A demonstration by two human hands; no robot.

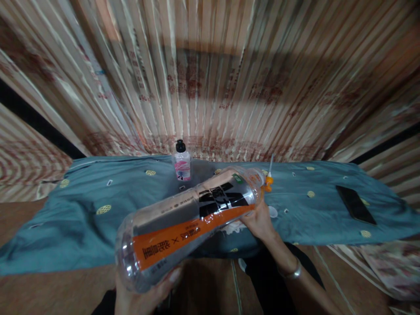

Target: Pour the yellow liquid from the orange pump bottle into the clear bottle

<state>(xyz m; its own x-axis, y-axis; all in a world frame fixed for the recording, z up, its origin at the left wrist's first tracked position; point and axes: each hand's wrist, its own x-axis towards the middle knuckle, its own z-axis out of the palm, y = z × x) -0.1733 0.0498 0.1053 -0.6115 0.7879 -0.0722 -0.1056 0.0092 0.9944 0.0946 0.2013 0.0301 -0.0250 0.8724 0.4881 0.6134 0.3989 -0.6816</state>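
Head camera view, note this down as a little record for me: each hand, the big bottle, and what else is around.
Left hand: holding the big bottle by its base
Right hand: holding it near the neck
Big bottle: clear, orange and black label, tilted, neck toward the right
By the neck: orange nozzle with thin tube; contact unclear
On the cloth: small bottle, black phone
Behind: striped curtain

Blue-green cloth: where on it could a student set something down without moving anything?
The cloth has a wide bare patch left of the small black-capped bottle, and another between the orange piece and the phone. The middle is crowded: the large bottle and right hand are over it.
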